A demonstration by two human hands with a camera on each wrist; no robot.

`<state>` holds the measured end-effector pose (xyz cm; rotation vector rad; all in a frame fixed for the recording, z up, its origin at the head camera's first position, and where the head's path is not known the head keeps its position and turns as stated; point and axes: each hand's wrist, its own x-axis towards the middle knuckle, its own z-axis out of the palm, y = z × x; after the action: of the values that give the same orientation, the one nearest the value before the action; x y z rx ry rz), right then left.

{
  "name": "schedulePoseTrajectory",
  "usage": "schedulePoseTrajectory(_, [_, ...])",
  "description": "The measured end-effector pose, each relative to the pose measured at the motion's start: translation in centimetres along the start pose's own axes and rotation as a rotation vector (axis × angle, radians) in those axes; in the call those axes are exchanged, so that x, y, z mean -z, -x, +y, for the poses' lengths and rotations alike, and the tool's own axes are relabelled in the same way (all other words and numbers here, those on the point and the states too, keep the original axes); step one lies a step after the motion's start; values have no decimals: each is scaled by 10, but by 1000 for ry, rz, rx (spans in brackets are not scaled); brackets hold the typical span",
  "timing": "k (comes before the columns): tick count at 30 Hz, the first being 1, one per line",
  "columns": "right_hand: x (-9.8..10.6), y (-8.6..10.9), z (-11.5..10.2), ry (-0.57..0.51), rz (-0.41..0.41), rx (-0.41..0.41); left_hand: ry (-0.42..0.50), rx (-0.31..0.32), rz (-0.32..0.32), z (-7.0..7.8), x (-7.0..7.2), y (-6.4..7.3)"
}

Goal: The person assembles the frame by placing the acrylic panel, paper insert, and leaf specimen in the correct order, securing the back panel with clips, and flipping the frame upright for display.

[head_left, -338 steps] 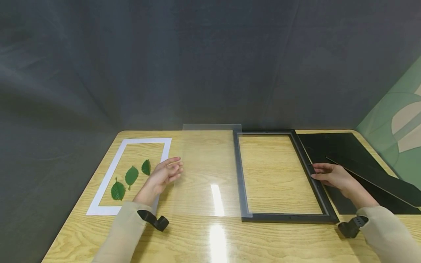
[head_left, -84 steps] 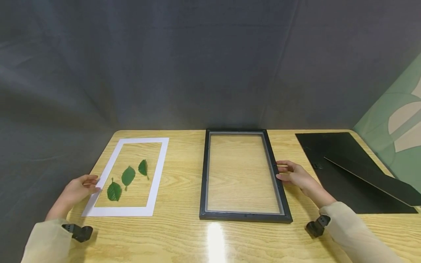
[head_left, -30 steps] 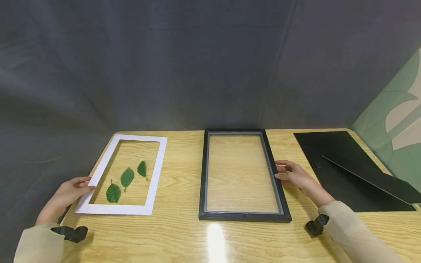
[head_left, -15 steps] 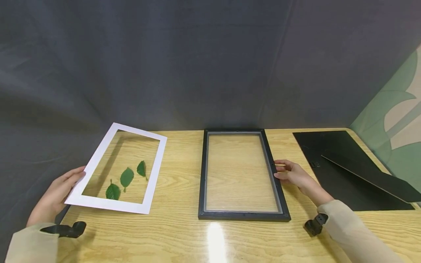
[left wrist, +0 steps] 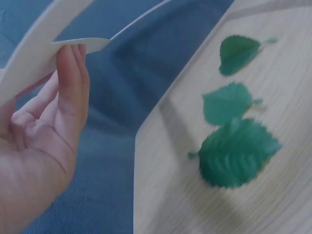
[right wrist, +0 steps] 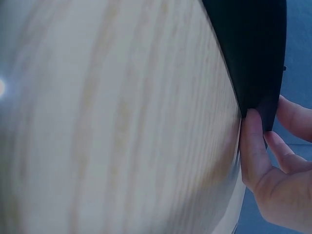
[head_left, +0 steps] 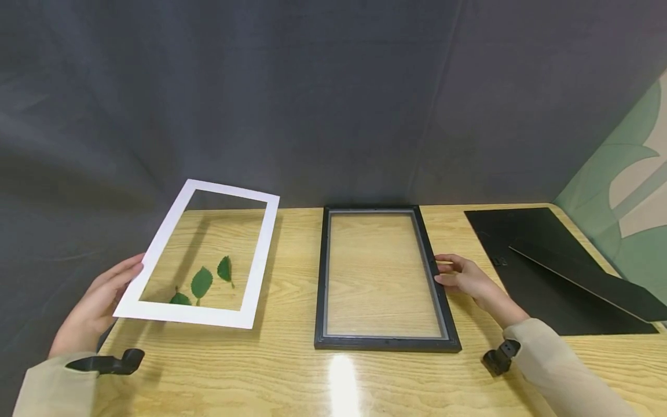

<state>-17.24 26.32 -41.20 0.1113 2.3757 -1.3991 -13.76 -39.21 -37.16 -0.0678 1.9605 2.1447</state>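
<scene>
My left hand [head_left: 101,295] grips the left border of a white mat board [head_left: 257,263], thumb and fingers at opposite faces. The mat hangs tilted above the table, its far edge raised. Under its opening lie three green leaves, clearest in the left wrist view: a large toothed leaf [left wrist: 239,153], a middle leaf [left wrist: 226,103] and a smaller leaf [left wrist: 238,53]. With its fingertips, my right hand [head_left: 476,284] touches the right outer side of a black picture frame [head_left: 448,318] lying flat. A clear sheet [head_left: 383,272] sits inside that frame.
A black backing board [head_left: 552,307] lies at the right, its stand flap [head_left: 589,278] raised at an angle. Behind the wooden table [head_left: 281,370] hangs a dark curtain [head_left: 365,104]. Bare wood shows between the leaves and the frame.
Earlier my left hand was by the clear sheet, which now sits in the frame; the frame moved left. Since then that hand has lifted the mat off the table, leaving the leaves behind.
</scene>
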Motion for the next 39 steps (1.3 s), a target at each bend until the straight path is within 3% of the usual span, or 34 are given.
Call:
schedulePoseTrajectory(8, [0,0,0,2,4,-4,54,-64,-99,0,-29,-11])
schedulePoseTrajectory(12, [-1,0,0,2,7,-4,59,-59,-145,-2,-44,-16])
schedulePoseTrajectory(21, [0,-1,2,-1,3,8,142,-39,-317,-10,-70,-26])
schedulePoseTrajectory(35, [1,0,3,-7,10,4,98,-62,-364,-18,-103,-37])
schedulePoseTrajectory(39, [2,2,2,-19,7,8,22,-34,-306,-21,-117,-41])
